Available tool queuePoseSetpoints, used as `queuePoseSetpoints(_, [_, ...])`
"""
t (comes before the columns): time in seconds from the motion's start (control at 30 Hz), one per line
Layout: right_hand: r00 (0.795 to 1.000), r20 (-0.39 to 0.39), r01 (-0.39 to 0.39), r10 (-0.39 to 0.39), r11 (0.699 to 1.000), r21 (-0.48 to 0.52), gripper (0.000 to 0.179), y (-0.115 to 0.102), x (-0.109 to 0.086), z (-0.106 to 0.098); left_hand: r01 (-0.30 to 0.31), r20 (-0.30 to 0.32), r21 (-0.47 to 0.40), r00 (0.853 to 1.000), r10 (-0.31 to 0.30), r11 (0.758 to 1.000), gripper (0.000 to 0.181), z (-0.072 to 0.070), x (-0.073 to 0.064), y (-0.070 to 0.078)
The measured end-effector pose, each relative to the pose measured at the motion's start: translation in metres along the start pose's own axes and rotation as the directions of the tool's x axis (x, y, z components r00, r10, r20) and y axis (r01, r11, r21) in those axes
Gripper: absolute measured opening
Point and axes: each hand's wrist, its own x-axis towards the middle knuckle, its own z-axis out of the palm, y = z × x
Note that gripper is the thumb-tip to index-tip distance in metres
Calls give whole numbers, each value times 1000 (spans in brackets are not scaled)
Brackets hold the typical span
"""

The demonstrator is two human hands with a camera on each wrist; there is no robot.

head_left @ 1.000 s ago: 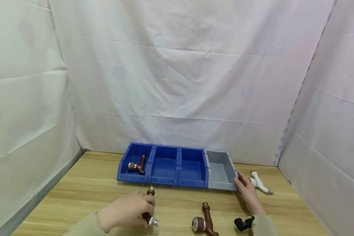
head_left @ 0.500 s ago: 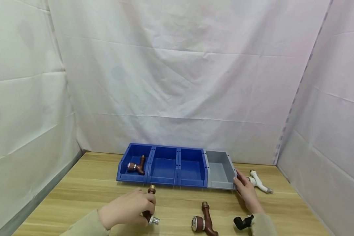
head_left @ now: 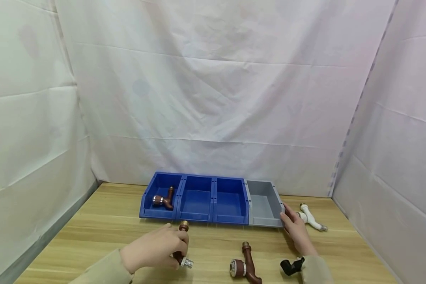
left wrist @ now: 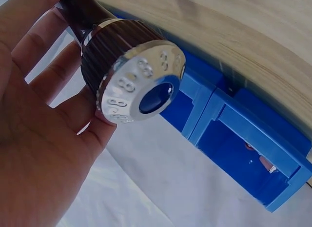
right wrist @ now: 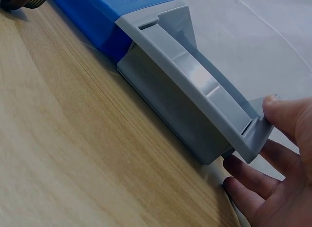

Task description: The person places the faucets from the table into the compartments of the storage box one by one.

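The left hand (head_left: 156, 248) curls its fingers round a brown faucet (left wrist: 129, 66) (its knob faced in chrome) in front of three blue bins (head_left: 196, 203). Next, a second faucet (head_left: 249, 261) lies on the tabletop (head_left: 213, 248), then a gray bin (head_left: 263, 207), its corner pinched in the right hand's (head_left: 297, 233) fingers.

Raised figures ring the chrome cap (left wrist: 139, 85) of the brown tap (left wrist: 90, 12) held by the left hand (left wrist: 44, 134), just beside the gripping fingers; several look like 8, those toward the ends too slanted to read.
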Motion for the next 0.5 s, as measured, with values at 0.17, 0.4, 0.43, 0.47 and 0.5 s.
queuePoseSetpoints(0.17, [1000,1,10,-10,1000,8,65,-2,-1,0,-21,-16,28,1000,21,999,18,-2,3,-2])
queuePoseSetpoints(0.4, [1000,-1,-8,8,1000,-9,64,-2,-2,0,-37,-4,38,999,38,999,18,-6,7,-5])
queuePoseSetpoints(0.43, [1000,-1,-11,11,1000,-11,64,-2,-1,0,-36,0,29,999,36,999,18,-6,7,-6])
queuePoseSetpoints(0.47, [1000,-1,-13,13,1000,-13,64,-2,-1,1,-35,2,23,999,35,999,18,-6,8,-6])
queuePoseSetpoints(0.5, [1000,-2,-14,14,1000,-14,64,-2,-1,1,-36,2,16,999,36,999,18,-6,8,-7])
